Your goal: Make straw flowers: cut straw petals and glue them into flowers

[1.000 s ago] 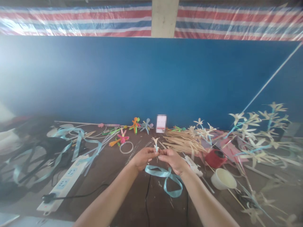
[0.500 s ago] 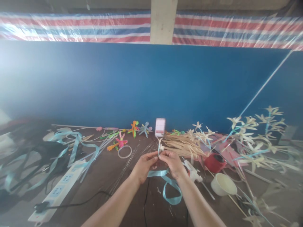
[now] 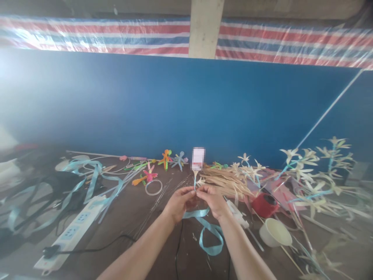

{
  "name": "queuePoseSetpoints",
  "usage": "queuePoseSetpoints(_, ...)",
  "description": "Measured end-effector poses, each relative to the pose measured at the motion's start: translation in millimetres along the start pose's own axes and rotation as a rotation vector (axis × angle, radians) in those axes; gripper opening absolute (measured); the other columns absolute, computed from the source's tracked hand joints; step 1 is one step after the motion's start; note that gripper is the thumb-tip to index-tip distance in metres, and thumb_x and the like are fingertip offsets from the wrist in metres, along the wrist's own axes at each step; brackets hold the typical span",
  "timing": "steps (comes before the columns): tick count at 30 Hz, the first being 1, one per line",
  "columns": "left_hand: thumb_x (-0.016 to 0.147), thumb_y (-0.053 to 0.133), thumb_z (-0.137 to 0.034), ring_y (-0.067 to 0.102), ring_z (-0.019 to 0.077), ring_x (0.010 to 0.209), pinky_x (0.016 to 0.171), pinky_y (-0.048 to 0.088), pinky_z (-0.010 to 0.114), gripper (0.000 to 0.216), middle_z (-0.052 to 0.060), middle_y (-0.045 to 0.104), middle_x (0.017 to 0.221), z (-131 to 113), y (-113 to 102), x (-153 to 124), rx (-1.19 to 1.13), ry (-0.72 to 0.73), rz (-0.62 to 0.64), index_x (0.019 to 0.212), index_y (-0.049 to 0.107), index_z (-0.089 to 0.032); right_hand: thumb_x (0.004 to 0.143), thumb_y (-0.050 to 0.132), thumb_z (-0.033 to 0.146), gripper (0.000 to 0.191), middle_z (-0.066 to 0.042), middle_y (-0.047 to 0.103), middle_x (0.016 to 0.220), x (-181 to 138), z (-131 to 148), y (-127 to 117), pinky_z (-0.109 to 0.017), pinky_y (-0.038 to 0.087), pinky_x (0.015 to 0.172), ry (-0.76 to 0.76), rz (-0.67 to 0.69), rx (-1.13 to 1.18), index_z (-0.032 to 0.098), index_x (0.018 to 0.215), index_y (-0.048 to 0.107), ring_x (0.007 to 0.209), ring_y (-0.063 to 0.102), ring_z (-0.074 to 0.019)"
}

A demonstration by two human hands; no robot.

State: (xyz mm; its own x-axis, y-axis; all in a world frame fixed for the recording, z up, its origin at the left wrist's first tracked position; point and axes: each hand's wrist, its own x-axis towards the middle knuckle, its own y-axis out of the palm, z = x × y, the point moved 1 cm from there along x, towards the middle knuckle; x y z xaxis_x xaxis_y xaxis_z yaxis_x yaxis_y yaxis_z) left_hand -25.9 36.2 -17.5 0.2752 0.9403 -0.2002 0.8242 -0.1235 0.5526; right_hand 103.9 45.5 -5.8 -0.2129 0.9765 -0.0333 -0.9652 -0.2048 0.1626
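Note:
My left hand and my right hand meet near the middle of the table, fingertips pinched together on the stem of a small cream artificial flower. Its stem, partly wrapped in light blue, stands upright between them. From under the hands a light blue ribbon trails down and curls in a loop on the table. Beside my right forearm lies a white glue gun, partly hidden by the arm. Fingers cover the lower end of the stem.
A power strip with a black plug lies left, near tangled blue ribbons. Tan strips, a red spool, a cream cup and finished flower sprays crowd the right. A clear ring and pipe-cleaner figures lie behind.
The view has shifted slightly. Both hands stay pinched at the flower stem, and the flower stands a little straighter. The ribbon loop has moved slightly.

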Motion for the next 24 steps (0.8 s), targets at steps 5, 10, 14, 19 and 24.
queuePoseSetpoints(5, 0.060, 0.068, -0.024, 0.058, 0.0137, 0.055, 0.054, 0.043, 0.025, 0.028, 0.005, 0.062, 0.062, 1.4, -3.6, 2.3, -0.017, 0.011, 0.009, 0.083, 0.059, -0.012, 0.064, 0.060, 0.030, 0.017, 0.000, 0.058, 0.053, -0.7, -1.8, 1.2, -0.020, 0.035, 0.044, 0.032, 0.032, -0.011, 0.013, 0.064, 0.058, 0.047, 0.052, -0.0105)
queuePoseSetpoints(10, 0.059, 0.068, -0.025, 0.059, 0.0127, 0.058, 0.061, 0.045, 0.027, 0.027, 0.004, 0.063, 0.068, 2.6, -2.2, 1.6, 0.010, 0.044, -0.044, 0.081, 0.059, -0.013, 0.063, 0.060, 0.030, 0.018, 0.000, 0.057, 0.051, -1.2, -3.6, 2.2, -0.018, 0.029, 0.040, 0.040, -0.034, -0.049, 0.012, 0.067, 0.060, 0.044, 0.048, -0.0094)
queuePoseSetpoints(14, 0.060, 0.067, -0.027, 0.058, 0.0119, 0.056, 0.060, 0.045, 0.025, 0.024, 0.003, 0.063, 0.066, 2.2, 0.3, 1.0, 0.146, 0.170, -0.124, 0.076, 0.059, -0.012, 0.064, 0.058, 0.030, 0.017, 0.003, 0.054, 0.047, -2.7, -0.4, 3.7, -0.019, 0.027, 0.040, 0.005, -0.059, -0.091, 0.013, 0.067, 0.062, 0.040, 0.042, -0.0071)
queuePoseSetpoints(19, 0.061, 0.064, -0.027, 0.057, 0.0125, 0.053, 0.055, 0.045, 0.024, 0.021, 0.003, 0.063, 0.062, 2.9, 0.5, 2.4, 0.274, 0.273, -0.185, 0.074, 0.059, -0.012, 0.065, 0.057, 0.026, 0.013, 0.004, 0.050, 0.046, -3.0, 2.2, 5.0, -0.019, 0.028, 0.042, -0.028, -0.055, -0.143, 0.014, 0.064, 0.061, 0.042, 0.041, -0.0074)
queuePoseSetpoints(24, 0.063, 0.062, -0.027, 0.057, 0.0129, 0.053, 0.056, 0.045, 0.024, 0.021, 0.003, 0.064, 0.061, 3.3, -0.6, 3.9, 0.310, 0.235, -0.133, 0.075, 0.063, -0.011, 0.067, 0.055, 0.027, 0.014, 0.004, 0.049, 0.046, -2.9, 0.4, 2.6, -0.019, 0.031, 0.045, -0.052, -0.050, -0.194, 0.014, 0.065, 0.061, 0.046, 0.043, -0.0089)
